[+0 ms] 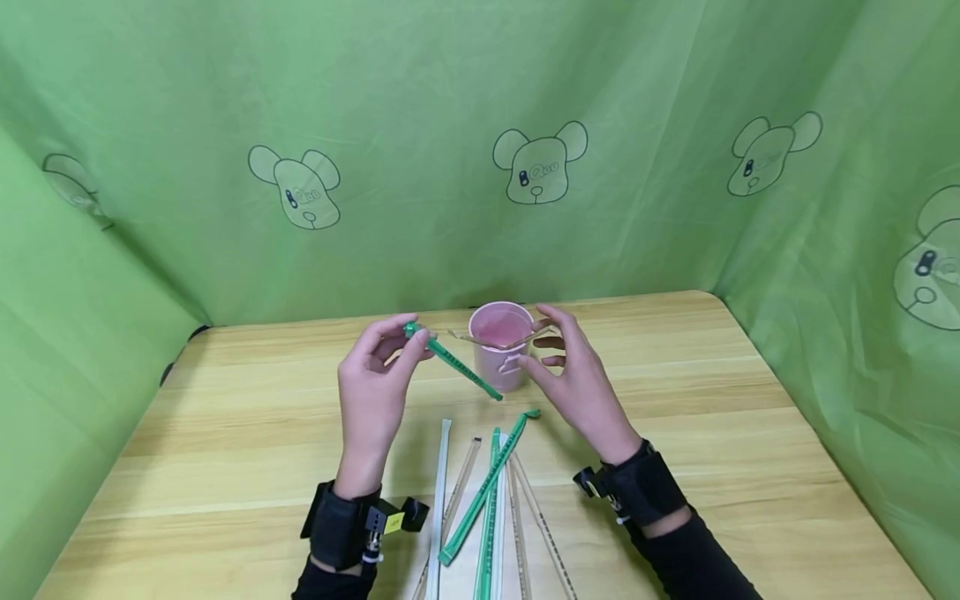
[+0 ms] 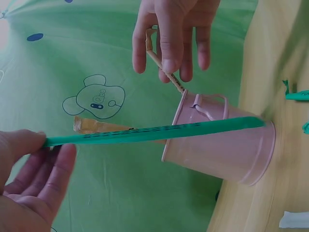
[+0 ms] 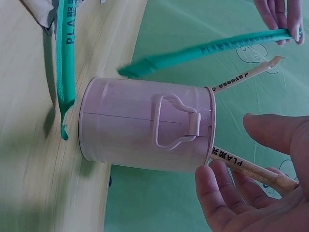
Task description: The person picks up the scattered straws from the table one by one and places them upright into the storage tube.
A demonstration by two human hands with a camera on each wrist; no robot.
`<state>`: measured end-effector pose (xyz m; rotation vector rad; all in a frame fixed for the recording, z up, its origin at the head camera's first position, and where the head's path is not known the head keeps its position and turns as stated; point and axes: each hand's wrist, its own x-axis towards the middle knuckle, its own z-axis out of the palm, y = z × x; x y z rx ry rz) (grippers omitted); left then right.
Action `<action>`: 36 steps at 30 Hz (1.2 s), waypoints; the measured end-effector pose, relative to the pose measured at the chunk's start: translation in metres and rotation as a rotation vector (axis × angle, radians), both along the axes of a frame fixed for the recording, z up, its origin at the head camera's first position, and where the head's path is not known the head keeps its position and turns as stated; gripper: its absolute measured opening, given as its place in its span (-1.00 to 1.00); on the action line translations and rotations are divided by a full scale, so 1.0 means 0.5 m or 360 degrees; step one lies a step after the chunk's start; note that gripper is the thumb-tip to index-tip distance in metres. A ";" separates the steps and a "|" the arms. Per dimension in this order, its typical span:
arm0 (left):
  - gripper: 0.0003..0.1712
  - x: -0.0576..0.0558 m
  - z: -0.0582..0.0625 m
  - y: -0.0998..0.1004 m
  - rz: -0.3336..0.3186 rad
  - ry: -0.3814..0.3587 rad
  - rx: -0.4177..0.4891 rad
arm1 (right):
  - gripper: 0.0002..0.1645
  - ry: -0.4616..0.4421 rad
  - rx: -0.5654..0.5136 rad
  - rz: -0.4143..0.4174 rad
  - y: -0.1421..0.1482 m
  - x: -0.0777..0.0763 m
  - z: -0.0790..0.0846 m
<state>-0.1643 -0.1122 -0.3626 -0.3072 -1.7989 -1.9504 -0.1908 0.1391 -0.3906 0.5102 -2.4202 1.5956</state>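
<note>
A pink metal bucket with small side handles stands near the table's back edge. Two straws in brown paper wrappers stick out of its mouth, one leaning left and one leaning right. To the left of the bucket, my left hand pinches one end of a green-wrapped straw; its free end slants down past the bucket's front. My right hand is at the bucket's right side, thumb apart from the extended fingers. The right-leaning brown straw lies between them, fingertips right at the rim.
Several wrapped straws lie on the wooden table in front of the bucket: green ones, a white one and brown ones. Green cloth with printed bear heads encloses the table at the back and sides.
</note>
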 end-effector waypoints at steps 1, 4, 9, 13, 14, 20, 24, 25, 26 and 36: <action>-0.71 0.000 0.001 0.000 0.0007 0.0025 0.0017 | -0.04 -0.0008 -0.0006 0.0001 0.000 -0.001 0.000; -0.71 0.001 0.002 0.000 0.0021 0.0086 0.0061 | 0.02 -0.0047 -0.0029 -0.0002 0.001 -0.003 -0.002; -0.70 0.003 0.005 0.000 0.0049 0.0215 0.0097 | 0.16 -0.0108 -0.0053 -0.0032 0.007 -0.004 -0.006; -0.69 0.004 0.011 0.000 0.0075 0.0345 0.0140 | 0.16 -0.0155 -0.0031 -0.0060 0.011 -0.006 -0.009; -0.68 0.005 0.012 0.001 0.0083 0.0370 0.0155 | 0.14 -0.0177 -0.0020 -0.0062 0.012 -0.006 -0.010; -0.68 0.007 0.015 0.005 0.0109 0.0477 0.0202 | -0.01 -0.0366 0.0042 -0.0036 0.015 -0.013 -0.024; -0.69 0.010 0.016 0.007 0.0112 0.0537 0.0199 | -0.10 -0.0489 0.0170 -0.0007 0.019 -0.022 -0.041; -0.69 0.010 0.016 0.007 0.0113 0.0551 0.0197 | -0.11 -0.0513 0.0209 0.0001 0.019 -0.024 -0.046; -0.69 0.010 0.016 0.008 0.0115 0.0562 0.0197 | -0.13 -0.0535 0.0247 0.0013 0.021 -0.025 -0.051; -0.71 -0.003 -0.008 0.007 0.0034 0.0392 -0.0056 | -0.39 -0.0601 0.0470 0.0130 0.024 -0.028 -0.073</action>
